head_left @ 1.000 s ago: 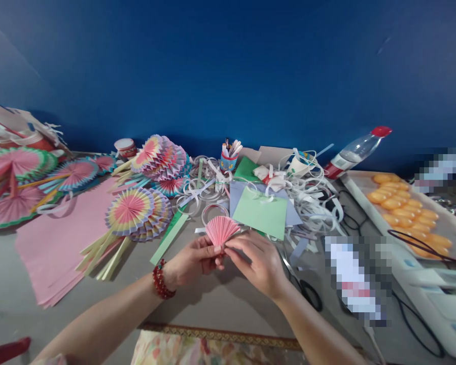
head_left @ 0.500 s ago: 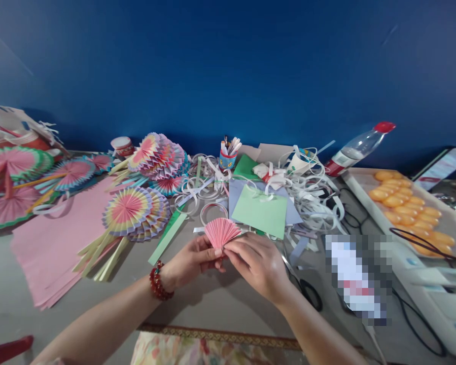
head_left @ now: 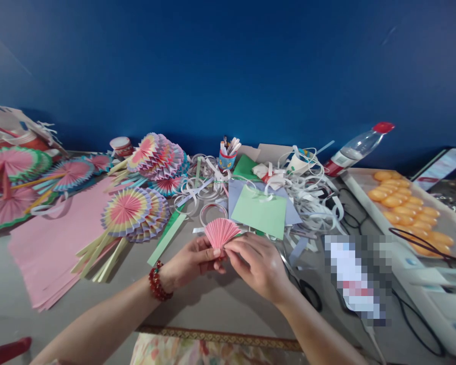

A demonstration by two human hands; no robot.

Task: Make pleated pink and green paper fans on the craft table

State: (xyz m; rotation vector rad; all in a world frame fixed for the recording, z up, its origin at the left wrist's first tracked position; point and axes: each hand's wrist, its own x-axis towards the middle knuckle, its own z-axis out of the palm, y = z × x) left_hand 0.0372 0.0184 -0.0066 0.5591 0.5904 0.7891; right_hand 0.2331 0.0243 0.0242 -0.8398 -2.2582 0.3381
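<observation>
A small pleated pink paper fan point(head_left: 220, 231) stands spread out above my fingers, narrow end down. My left hand point(head_left: 197, 258), with a red bead bracelet at the wrist, pinches the fan's gathered base between thumb and fingers. On the other side, my right hand point(head_left: 256, 263) has its thumb and fingertips pressed together at the lower right edge of the fan. Whatever lies between those right fingertips, beyond the fan's edge, is hidden. Just behind the fan lies a ring-shaped roll point(head_left: 213, 214) on the grey table point(head_left: 212, 309).
Finished paper rosettes point(head_left: 127, 210) and pink sheets point(head_left: 60, 238) lie to the left. Green paper point(head_left: 264, 210) and curled white strips point(head_left: 315, 203) are behind my hands. Black-handled scissors point(head_left: 309, 294), a blurred-out phone point(head_left: 355, 279), a bottle point(head_left: 359, 147) and a box of orange objects point(head_left: 349, 177) stand right.
The hands and the pink fan keep nearly the same pose. Only a very slight shift of the whole view shows.
</observation>
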